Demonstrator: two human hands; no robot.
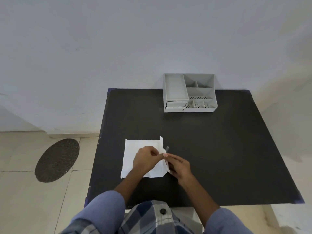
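A thin white sheet (135, 149), roughly square, softly creased and faintly ribbed, is laid flat on the near left part of a matt black rectangular tabletop (219, 149); whether it is paper or cloth cannot be told. Its right edge is turned up into a narrow standing flap, while its other edges are seen lying flat on the dark surface. The flap is pinched by the left hand (146, 159), whose fingers are curled over the sheet's right side, and it is gripped from the other side by the right hand (179, 166), with the fingertips of both hands brought together at the fold. Blue sleeves are worn on both arms. A pale grey plastic organiser (189, 93), boxy, with several open compartments, perforated floors and two small drawers, is set at the far edge against the wall, well apart from the sheet. A round, dark brown woven mat (57, 160) is seen on the beige tiled floor (25, 200) to the left.
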